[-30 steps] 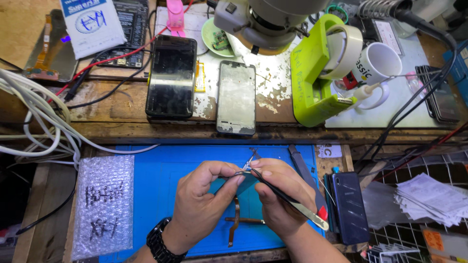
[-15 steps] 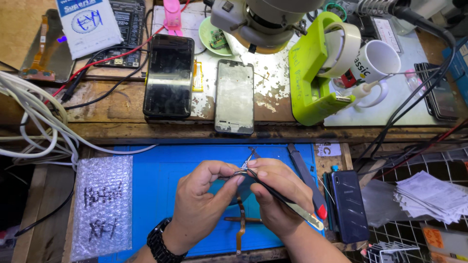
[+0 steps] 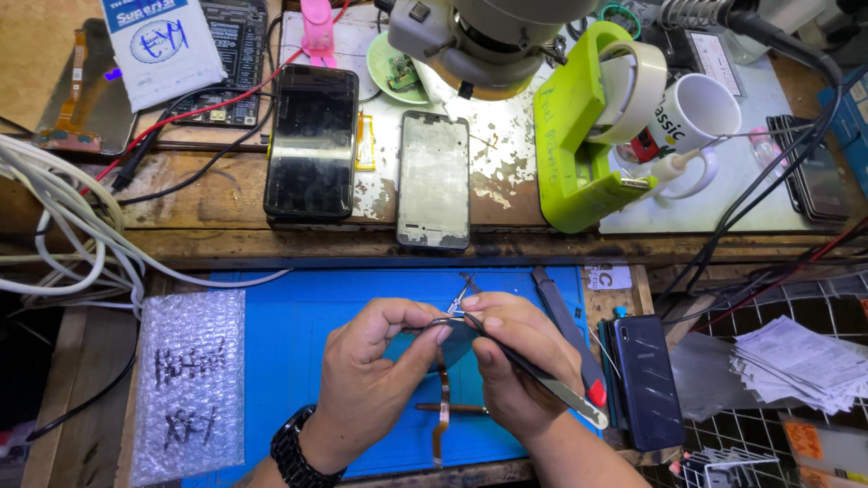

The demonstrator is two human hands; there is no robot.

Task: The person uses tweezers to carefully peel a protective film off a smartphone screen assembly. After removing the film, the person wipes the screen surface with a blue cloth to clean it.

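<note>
Clearly, all is arranged around the blue mat (image 3: 298, 361). At its left edge lies a bubble-wrap bag (image 3: 188, 384). Above the mat's middle the left hand (image 3: 375, 384) pinches one end of a thin flex cable (image 3: 442, 407) between thumb and forefinger, fingers closed, probably to keep it steady. The cable hangs down toward the mat's near edge, long axis nearly vertical. The right hand (image 3: 515, 361) grips tweezers (image 3: 542, 380) closed on the cable's top; they slant toward the mat's right corner.
</note>
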